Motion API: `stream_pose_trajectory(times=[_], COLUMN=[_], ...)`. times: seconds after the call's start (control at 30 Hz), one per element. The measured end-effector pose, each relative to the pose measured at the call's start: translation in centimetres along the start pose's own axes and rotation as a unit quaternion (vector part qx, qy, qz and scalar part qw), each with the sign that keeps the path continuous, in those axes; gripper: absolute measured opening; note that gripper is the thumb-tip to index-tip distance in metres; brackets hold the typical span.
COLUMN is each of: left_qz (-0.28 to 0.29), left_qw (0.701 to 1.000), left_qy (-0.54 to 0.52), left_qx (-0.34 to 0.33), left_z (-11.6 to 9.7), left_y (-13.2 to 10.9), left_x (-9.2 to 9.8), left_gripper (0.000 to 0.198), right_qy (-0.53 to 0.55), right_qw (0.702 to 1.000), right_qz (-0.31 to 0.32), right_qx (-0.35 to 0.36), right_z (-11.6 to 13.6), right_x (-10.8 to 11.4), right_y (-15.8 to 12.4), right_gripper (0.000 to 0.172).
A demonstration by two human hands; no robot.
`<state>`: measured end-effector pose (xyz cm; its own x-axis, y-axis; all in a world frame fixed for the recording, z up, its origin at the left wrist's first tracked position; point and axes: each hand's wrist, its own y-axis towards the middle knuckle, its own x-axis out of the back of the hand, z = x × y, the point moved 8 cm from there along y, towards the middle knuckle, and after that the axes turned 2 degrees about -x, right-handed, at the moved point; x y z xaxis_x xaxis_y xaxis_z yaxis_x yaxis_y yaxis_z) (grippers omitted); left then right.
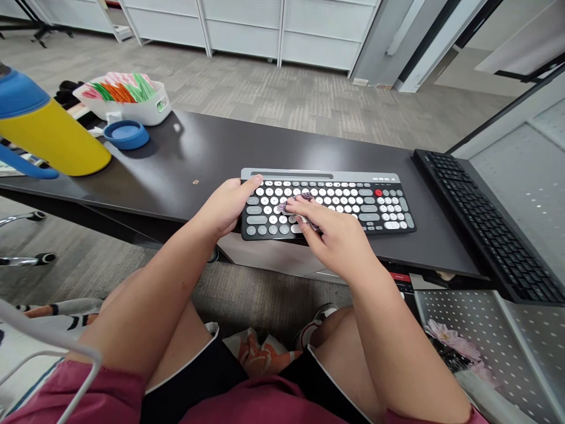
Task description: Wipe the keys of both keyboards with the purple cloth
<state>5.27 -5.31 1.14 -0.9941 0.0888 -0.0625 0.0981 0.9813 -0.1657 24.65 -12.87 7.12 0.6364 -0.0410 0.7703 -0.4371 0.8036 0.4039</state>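
A grey and black keyboard (286,176) with round white and grey keys and one red key lies near the front edge of the dark desk. My left hand (230,203) grips its left end, thumb on top and the other fingers mostly hidden beneath. Over the left-middle keys, my right hand (331,227) presses a small, dark striped cloth (309,196) against the keycaps. The cloth is bunched under my fingers, so only its edges show.
A yellow and blue tumbler (57,132), a blue lid (126,134) and a white basket (132,112) of colourful sticks stand at the left. A black keyboard (481,218) lies along the right side. Pink flowers (454,341) are at the lower right.
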Motion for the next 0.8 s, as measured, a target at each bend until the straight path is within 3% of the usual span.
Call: stream_pose_trajectory(times=[0.5, 0.8], left_qz=[-0.008, 0.000], left_qw=[1.000, 1.000], left_qy=[0.008, 0.004], left_qx=[-0.002, -0.014], left_z=[0.1, 0.0], left_y=[-0.1, 0.0], left_x=[0.1, 0.2], left_gripper=[0.040, 0.042], right_qy=[-0.028, -0.007], right_qw=[0.999, 0.998], right_qz=[0.006, 0.070], right_qx=[0.025, -0.006], right_z=[0.4, 0.3], right_x=[-0.3, 1.0], right_y=[0.1, -0.5], right_gripper=[0.040, 0.039])
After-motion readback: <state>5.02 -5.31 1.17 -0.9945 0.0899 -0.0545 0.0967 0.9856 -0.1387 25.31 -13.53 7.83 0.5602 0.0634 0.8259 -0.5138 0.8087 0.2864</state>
